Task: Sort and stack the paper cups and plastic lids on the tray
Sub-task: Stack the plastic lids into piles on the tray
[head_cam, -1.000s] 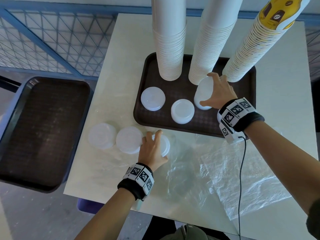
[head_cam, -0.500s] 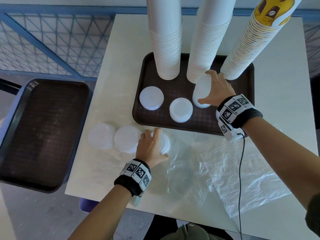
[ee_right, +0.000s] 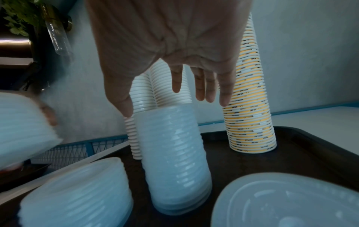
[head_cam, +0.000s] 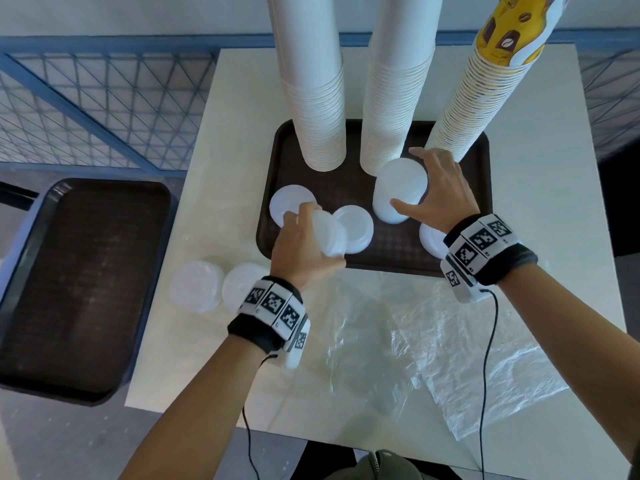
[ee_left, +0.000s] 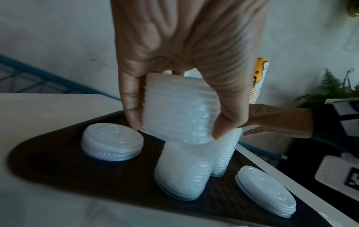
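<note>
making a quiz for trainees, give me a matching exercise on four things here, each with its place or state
Things:
1. left hand
2. right hand
3. yellow cup stack
4. two lid piles

States:
a. stands on the tray's far right
b. lie on the table, off the tray
c. grips a lid bundle above the tray
d. open around the tall lid stack

Pairs: 1-c, 2-d, 3-a, 4-b

The left hand (head_cam: 304,244) is reaching forward with its wrist raised, thumb and fingers (ee_left: 130,107) curling round a load it is gripping. The right hand (head_cam: 440,188) is hanging palm down, its fingers (ee_right: 200,86) spreading straight and relaxed, holding nothing.
</note>
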